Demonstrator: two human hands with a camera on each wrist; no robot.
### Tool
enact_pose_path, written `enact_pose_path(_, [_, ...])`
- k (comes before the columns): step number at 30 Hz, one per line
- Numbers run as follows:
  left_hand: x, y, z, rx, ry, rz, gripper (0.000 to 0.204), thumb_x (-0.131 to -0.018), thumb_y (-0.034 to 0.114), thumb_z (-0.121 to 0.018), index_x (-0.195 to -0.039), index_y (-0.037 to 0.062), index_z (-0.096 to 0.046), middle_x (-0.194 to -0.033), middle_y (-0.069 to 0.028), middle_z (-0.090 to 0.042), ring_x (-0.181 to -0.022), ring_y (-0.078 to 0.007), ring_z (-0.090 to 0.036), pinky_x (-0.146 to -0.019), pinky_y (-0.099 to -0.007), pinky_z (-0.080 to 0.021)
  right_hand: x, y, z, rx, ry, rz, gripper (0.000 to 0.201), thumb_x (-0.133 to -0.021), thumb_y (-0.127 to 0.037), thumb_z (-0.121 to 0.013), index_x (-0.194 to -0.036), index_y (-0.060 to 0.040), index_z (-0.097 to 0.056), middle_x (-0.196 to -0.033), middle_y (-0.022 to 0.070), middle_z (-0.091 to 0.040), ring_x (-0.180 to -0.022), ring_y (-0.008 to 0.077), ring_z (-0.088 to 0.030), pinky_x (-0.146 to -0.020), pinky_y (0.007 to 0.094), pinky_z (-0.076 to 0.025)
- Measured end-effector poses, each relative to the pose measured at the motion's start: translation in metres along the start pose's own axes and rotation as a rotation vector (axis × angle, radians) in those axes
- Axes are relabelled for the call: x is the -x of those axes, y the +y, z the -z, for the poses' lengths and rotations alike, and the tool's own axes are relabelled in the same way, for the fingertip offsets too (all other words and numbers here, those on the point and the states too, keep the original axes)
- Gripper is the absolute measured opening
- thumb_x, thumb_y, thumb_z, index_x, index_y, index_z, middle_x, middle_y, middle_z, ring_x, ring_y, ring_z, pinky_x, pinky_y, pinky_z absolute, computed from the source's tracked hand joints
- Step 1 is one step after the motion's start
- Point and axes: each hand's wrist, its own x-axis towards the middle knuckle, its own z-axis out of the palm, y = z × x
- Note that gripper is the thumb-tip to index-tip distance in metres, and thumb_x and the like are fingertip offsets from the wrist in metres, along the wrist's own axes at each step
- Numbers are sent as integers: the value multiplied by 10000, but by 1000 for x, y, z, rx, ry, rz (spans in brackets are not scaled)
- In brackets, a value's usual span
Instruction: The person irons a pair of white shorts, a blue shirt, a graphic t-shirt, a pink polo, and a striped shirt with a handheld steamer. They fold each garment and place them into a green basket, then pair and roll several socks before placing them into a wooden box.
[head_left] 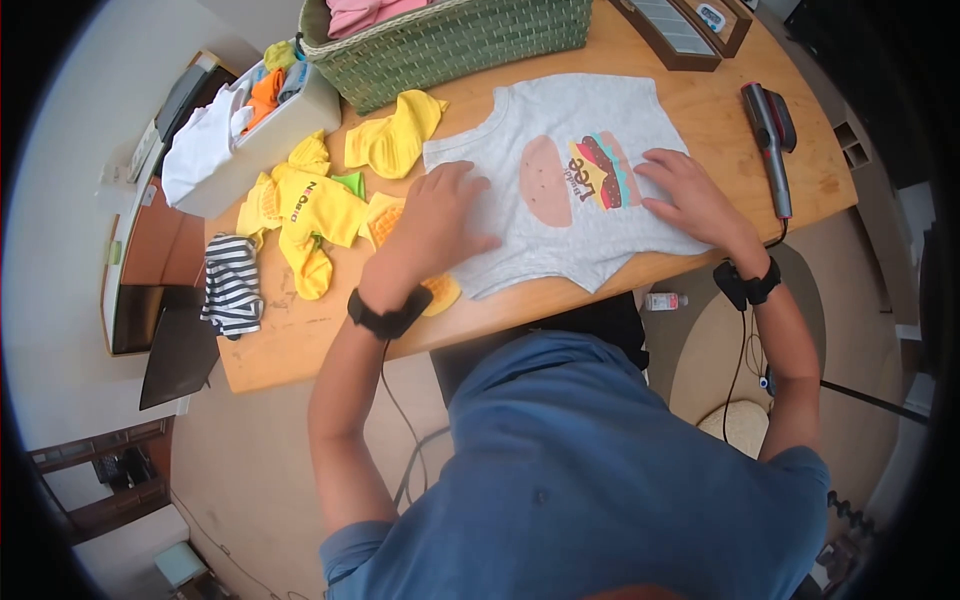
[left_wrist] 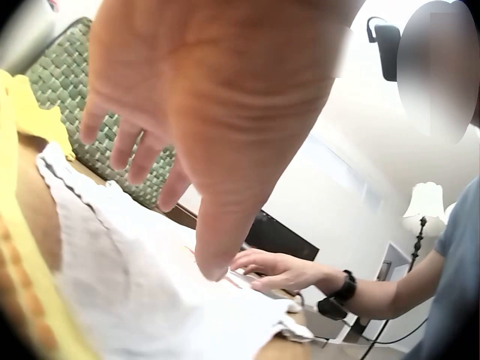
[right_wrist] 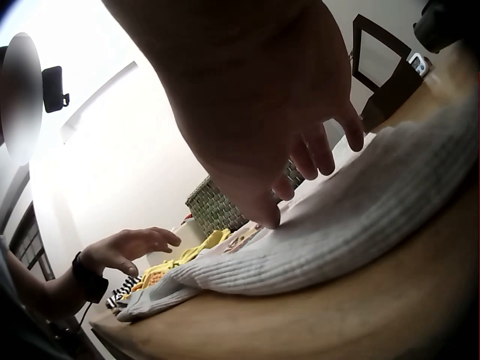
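A light grey baby romper (head_left: 560,110) with a burger print (head_left: 605,168) lies spread flat on the wooden table. Over its left part in the head view is my left hand (head_left: 435,220), fingers spread; the left wrist view shows that palm above the cloth with nothing in it. My right hand (head_left: 690,195) is at the garment's other side, beside the print, its fingertips right at the cloth. The ribbed edge of the romper (right_wrist: 262,274) runs below it in the right wrist view. A yellow piece with a waffle pattern (head_left: 383,218) shows partly behind my left hand.
Yellow clothes (head_left: 315,210) and a striped garment (head_left: 232,285) lie to the left. A white bin (head_left: 245,165) of clothes and a green woven basket (head_left: 460,60) stand behind. On the right are a corded styling tool (head_left: 772,150) and an open brown box (head_left: 680,45).
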Motion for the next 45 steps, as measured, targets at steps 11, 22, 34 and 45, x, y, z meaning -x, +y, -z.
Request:
enact_pose_path(11, [2, 92, -37, 281, -185, -220, 194, -814, 182, -714, -953, 72, -635, -1002, -92, -573, -979, -268, -552, -844, -379, -440, 53, -12, 18, 76, -9, -491, 325, -881, -217, -656, -1139, -26, -601, -1142, 159, -599, -1075, 341, -574, -907, 399, -469])
enact_pose_path(22, [-2, 72, -29, 467, -303, -376, 158, -832, 166, -693, -958, 73, -671, -1043, -85, -607, -1041, -258, -560, -915, -369, -428, 72, 1, 26, -140, -79, -819, 241, -885, -213, -640, -974, -2, -566, -838, 174, -596, -772, 334, -592, -707, 396, -466])
enact_pose_path(34, [-17, -13, -7, -9, -34, 166, 437, -844, 250, -728, -1193, 12, -616, -1270, -200, -580, -1186, -370, -547, -1028, -423, -440, -59, 35, 3, -28, 65, -119, 418, -940, -223, -575, -1337, -93, -552, -1332, 166, -553, -1236, 318, -523, -1030, 386, -431])
enact_pose_path(45, [-2, -25, -21, -23, -89, 247, 589, -850, 360, -702, -1302, 10, -558, -1398, -212, -483, -1297, -389, -452, -1101, -460, -357, -107, 124, -20, -107, 56, -212, 406, -849, -284, -695, -1143, -6, -656, -1091, 192, -662, -1038, 315, -619, -899, 395, -483])
